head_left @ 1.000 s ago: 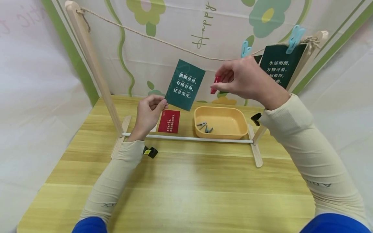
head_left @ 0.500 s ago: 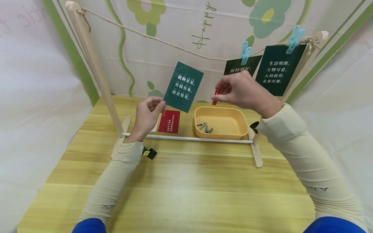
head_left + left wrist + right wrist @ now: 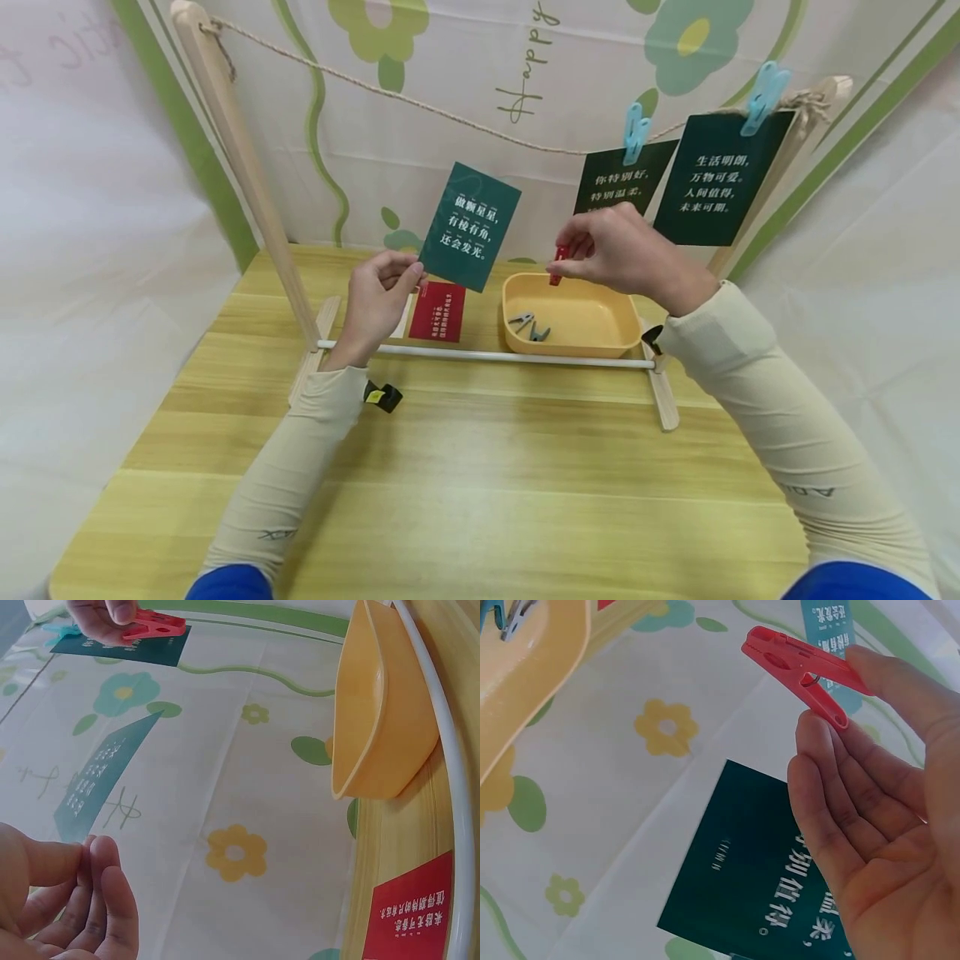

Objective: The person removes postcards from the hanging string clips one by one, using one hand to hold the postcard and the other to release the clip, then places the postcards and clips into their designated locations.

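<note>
My left hand [image 3: 377,302] pinches a green card [image 3: 470,227] with white writing by its lower left corner, and the card tilts below the rope [image 3: 420,105]. Between thumb and fingers, my right hand [image 3: 633,257] holds a red clothespin [image 3: 802,671] by its handle ends; in the right wrist view its jaws look closed with nothing between them. The right hand is above the yellow tub [image 3: 592,354] and partly covers a hanging dark green card [image 3: 622,177]. Another dark green card [image 3: 720,183] hangs farther right. Light blue clothespins [image 3: 636,133] clip both to the rope.
Wooden posts [image 3: 240,167] hold the rope at both sides, with a white rod [image 3: 480,356] low between them. Two small clips [image 3: 538,333] lie in the tub. A red card [image 3: 437,312] lies on the table [image 3: 480,467] left of it.
My right hand has come down with the red clothespin, uncovering more of the hanging cards. My left hand, still pinching the green card, has lowered it slightly.
</note>
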`<state>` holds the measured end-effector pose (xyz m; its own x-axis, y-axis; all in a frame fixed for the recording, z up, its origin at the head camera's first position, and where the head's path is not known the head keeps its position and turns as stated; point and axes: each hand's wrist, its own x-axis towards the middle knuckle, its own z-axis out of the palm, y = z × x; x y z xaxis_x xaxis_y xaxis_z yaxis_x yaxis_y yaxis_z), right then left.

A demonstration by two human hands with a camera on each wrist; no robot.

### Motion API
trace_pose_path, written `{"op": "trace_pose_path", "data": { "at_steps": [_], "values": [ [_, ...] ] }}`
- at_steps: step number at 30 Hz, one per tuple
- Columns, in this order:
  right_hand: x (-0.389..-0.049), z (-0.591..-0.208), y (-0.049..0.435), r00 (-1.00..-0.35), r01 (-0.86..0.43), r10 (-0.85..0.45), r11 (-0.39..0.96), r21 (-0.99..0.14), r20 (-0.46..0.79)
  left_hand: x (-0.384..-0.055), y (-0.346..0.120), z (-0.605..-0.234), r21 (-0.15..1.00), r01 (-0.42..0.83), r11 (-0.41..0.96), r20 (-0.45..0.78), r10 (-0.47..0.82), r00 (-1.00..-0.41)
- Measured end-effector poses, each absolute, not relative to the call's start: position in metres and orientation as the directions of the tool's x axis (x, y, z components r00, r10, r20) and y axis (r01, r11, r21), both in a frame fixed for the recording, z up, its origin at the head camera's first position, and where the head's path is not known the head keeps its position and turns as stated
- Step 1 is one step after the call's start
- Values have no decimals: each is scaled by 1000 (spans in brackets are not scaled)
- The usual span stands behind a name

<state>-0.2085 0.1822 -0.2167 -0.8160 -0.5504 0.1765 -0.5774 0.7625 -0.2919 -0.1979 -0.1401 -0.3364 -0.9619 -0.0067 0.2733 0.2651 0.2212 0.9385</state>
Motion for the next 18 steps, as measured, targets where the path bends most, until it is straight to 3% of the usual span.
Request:
{"op": "trace_pose_path", "data": {
  "at_steps": [18],
  "values": [
    [-214,-242,190,-826,-561,-545,765,-317,145,-194,-144,-342,939,268,215,276,-9,-961]
  ]
}}
